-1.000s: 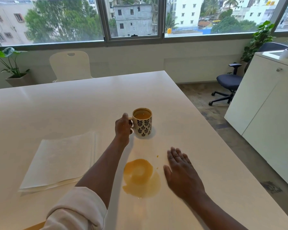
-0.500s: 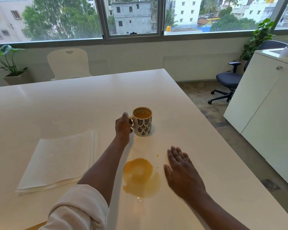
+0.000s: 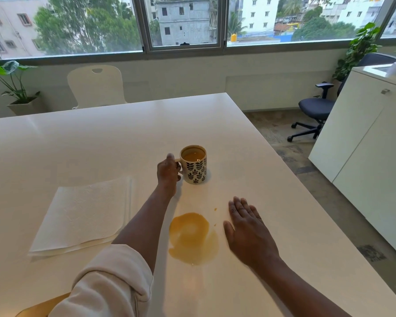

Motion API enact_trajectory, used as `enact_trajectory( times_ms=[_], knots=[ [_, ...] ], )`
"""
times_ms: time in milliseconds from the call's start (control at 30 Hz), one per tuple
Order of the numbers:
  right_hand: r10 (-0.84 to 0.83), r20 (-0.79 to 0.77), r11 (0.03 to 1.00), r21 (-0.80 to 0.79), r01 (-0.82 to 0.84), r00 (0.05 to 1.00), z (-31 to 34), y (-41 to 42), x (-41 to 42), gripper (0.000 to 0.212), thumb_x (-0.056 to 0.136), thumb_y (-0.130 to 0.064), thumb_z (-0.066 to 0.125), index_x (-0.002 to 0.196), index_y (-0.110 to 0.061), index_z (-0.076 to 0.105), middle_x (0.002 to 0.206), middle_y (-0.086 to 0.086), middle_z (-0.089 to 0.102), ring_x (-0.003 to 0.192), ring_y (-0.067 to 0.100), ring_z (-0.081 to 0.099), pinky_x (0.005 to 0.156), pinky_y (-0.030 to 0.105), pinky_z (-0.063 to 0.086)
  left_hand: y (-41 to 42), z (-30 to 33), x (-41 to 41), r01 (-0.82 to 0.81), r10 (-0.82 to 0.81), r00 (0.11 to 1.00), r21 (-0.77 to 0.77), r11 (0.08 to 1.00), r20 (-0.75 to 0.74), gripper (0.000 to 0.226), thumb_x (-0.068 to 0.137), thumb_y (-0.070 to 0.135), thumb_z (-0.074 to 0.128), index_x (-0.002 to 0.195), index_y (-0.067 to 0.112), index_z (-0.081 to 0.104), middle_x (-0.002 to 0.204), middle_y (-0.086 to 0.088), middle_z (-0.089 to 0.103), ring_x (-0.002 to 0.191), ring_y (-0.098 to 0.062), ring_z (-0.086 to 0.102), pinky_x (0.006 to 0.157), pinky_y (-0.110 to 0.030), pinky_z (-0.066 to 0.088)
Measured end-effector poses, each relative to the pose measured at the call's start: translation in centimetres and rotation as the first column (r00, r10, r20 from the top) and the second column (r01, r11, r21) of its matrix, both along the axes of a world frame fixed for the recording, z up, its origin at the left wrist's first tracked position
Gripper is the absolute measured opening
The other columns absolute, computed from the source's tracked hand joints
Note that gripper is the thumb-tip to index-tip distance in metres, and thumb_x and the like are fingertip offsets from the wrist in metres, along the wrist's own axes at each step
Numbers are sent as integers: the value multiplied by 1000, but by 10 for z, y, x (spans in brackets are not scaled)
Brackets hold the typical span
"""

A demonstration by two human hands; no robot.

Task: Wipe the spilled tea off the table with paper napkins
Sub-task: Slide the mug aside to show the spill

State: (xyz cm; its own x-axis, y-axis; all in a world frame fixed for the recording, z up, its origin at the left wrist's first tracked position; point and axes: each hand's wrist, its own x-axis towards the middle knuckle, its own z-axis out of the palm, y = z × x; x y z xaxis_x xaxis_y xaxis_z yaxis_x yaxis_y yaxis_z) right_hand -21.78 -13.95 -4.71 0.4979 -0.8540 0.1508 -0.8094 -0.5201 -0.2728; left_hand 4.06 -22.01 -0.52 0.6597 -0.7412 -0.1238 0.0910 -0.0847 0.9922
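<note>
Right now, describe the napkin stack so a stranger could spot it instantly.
Start at the big white table. Left of the left hand holding the mug lies the napkin stack. It is the only flat, white, textured paper square there.

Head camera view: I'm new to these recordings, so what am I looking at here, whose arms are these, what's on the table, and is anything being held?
There is no robot here. The one picture comes from a wide-angle camera worn on a person's head, looking forward and down, so the arms reaching in from the bottom are the wearer's own. On the white table stands a leaf-patterned mug with tea in it. The left hand has its fingers at the mug's handle. The right hand, open and holding nothing, is beside a tea puddle. A stack of paper napkins lies untouched to the left, so wiping has not yet started.
</note>
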Motion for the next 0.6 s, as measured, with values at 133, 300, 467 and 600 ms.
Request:
enact_trajectory(
  times_ms=[133, 300, 467, 600],
  knots=[
    [-3, 14, 1000, 4, 3, 1000, 1, 0, 2, 64, 100, -44, 28, 156, -11, 20, 164, 6, 16, 152, 16, 7, 121, 29, -1, 1, 1, 2, 5, -6, 1000, 43, 999, 22, 47, 100, 35, 38, 59, 14, 47, 61, -3, 49, 54, -16, 39, 51, -26, 30],
    [-5, 1, 1000, 19, 5, 1000, 3, 1, 1, 64, 101, -44, 27, 156, -12, 18, 165, 5, 14, 153, 15, 5, 122, 30, 0, 2, 4, 4, 16, -17, 1000, 79, 997, 14, 46, 101, 37, 39, 63, 13, 51, 66, -3, 53, 56, -16, 40, 51, -27, 32],
    [-6, -12, 1000, 22, 6, 1000, 4, 1, 1, 64, 101, -43, 25, 156, -12, 16, 165, 5, 12, 153, 15, 4, 124, 31, 2, 5, 10, 4, 10, -16, 999, 112, 994, 52, 43, 101, 35, 37, 72, 10, 56, 73, -6, 57, 58, -17, 43, 51, -29, 35],
    [-2, -10, 999, 37, 2, 1000, 4, -1, 1, 64, 101, -43, 26, 156, -13, 15, 165, 5, 12, 153, 15, 4, 124, 31, 1, 8, 17, 4, -21, 5, 992, 132, 991, 126, 40, 103, 35, 33, 90, 6, 57, 83, -9, 57, 63, -19, 45, 52, -29, 37]
  ],
)
